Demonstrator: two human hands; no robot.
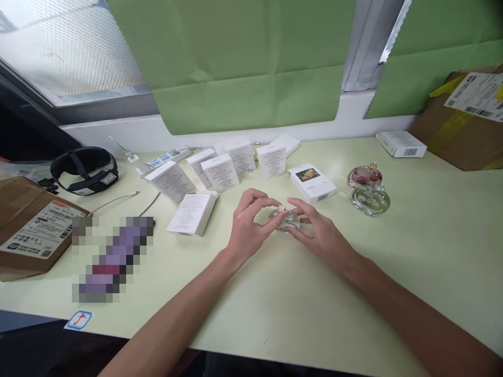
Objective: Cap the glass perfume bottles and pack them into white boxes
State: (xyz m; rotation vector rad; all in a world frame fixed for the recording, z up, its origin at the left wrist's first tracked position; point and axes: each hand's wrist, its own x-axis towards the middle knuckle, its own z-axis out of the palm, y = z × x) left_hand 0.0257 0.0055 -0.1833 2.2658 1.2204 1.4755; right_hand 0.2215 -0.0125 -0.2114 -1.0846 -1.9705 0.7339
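In the middle of the table lies a small clear glass bottle (290, 221), low and rounded, partly hidden by my fingers. My left hand (250, 222) pinches its small gold-coloured cap (281, 208) between thumb and fingertips. The bottle's right side is held by my right hand (320, 230), thumb at the front and fingers behind. Just beyond my right hand rests a white box (313, 183) with a picture of yellow flowers. To the right stand two similar glass bottles, one with red contents (364, 176) and one with green (370, 200).
Several white printed cartons (220, 174) stand or lie behind and left of my hands. At left are a cardboard parcel (37, 225), a black headset (84, 170), cables and a blurred purple object (118, 259). Another parcel (463, 125) and white box (401, 144) occupy the back right.
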